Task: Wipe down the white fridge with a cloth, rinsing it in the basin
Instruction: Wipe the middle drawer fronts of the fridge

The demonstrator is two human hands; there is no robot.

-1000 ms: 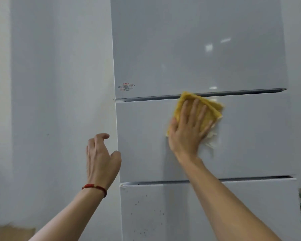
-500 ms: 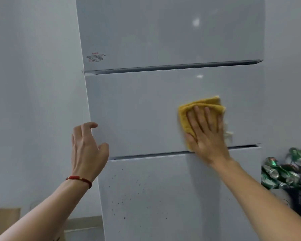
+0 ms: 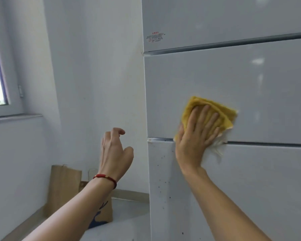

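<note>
White fridge [image 3: 233,84] partly cropped; right hand [image 3: 195,136] presses seemingly folded cloth [image 3: 210,108].

Cloth [image 3: 196,106] on fridge [image 3: 233,84] front under right hand [image 3: 195,138], left hand [image 3: 114,153] left of fridge.

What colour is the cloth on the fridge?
Yellow: the cloth, seen in the head view.

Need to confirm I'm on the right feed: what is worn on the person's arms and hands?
Both forearms are bare, with no sleeves or gloves. The left hand has a thin red cord bracelet with a small gold bead at the wrist. The right hand wears nothing visible.
</note>
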